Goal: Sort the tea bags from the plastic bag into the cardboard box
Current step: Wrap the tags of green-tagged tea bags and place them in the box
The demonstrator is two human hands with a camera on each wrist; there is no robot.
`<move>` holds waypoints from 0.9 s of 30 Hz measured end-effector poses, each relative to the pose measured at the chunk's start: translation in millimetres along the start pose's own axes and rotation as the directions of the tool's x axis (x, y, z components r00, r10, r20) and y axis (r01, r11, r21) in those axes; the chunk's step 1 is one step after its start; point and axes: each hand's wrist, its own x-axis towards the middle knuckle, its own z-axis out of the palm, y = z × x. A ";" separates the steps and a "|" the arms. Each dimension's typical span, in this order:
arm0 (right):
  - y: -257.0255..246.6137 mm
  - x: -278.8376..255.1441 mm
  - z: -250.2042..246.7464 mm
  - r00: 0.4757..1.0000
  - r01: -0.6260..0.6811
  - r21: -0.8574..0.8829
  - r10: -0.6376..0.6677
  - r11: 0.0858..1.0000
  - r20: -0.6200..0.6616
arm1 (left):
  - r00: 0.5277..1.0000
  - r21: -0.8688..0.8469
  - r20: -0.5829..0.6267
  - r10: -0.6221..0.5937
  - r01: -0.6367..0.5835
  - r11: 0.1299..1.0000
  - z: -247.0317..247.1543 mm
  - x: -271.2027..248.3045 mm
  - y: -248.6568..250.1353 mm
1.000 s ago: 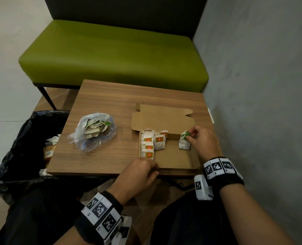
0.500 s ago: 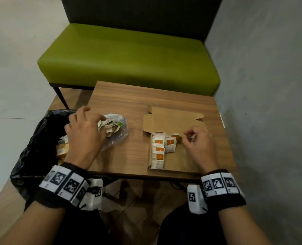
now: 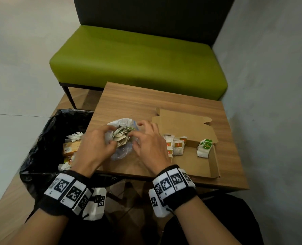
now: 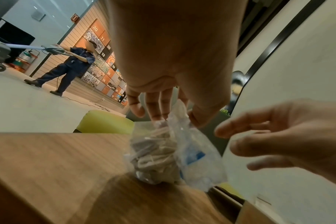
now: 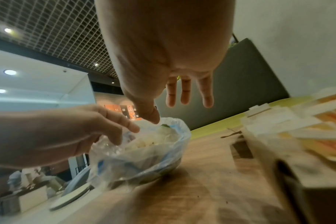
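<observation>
Left hand (image 3: 95, 147) pinches the plastic bag (image 3: 121, 152), its white print unreadable; right hand (image 3: 151, 145) hovers, fingers spread.

Bare wooden tabletop (image 3: 129, 98) lies open behind the crumpled clear plastic bag (image 3: 122, 152). The raised brown cardboard lid flap (image 3: 182, 124) blocks the far side of the flat cardboard box (image 3: 196, 161).

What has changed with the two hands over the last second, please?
The left hand left the table edge and now grips the plastic bag. The right hand released the green-tagged tea bag into the cardboard box and reached the bag. Orange-tagged bags stayed put.
</observation>
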 end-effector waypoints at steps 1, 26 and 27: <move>-1.9 4.0 3.8 1.000 0.022 -0.023 -0.022 1.000 0.000 | 1.000 0.003 0.007 -0.001 0.001 1.000 -1.0 -2.4 0.7; -9.3 22.8 18.2 0.971 0.112 -0.383 -0.019 0.917 0.238 | 0.987 0.038 0.079 0.138 -0.141 0.989 2.7 -19.0 -3.0; -7.1 21.4 18.4 0.977 0.115 -0.364 -0.039 0.924 0.210 | 0.988 0.055 0.076 0.132 -0.136 0.989 3.0 -18.5 -3.5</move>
